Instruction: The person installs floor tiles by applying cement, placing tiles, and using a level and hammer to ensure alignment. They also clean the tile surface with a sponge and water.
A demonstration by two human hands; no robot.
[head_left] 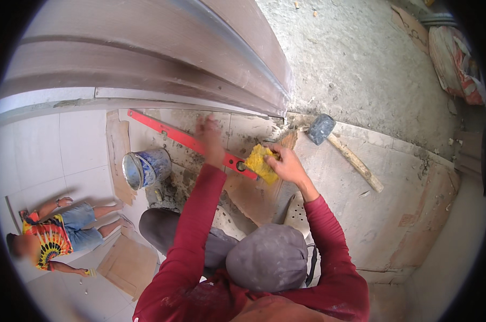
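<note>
My right hand (290, 165) is closed on a yellow sponge (261, 163), held over the lower right end of a red spirit level (181, 138). The level lies slantwise across dusty floor tiles in front of me. Over the middle of the level is my left hand (209, 140), its fingers smeared by motion, so their grip does not show. Left of my hands stands a blue-and-white bucket (158, 165), streaked with dried material. A rubber mallet (355, 158) with a black head and wooden handle rests on cardboard to the right.
A brown panelled door or frame (162, 48) rises along the far left. Rough concrete (355, 59) spreads beyond it, with a red-and-white sack (452, 64) at far right. Torn cardboard (404, 188) covers floor on the right. Another person (55, 236) is on the tiles at left.
</note>
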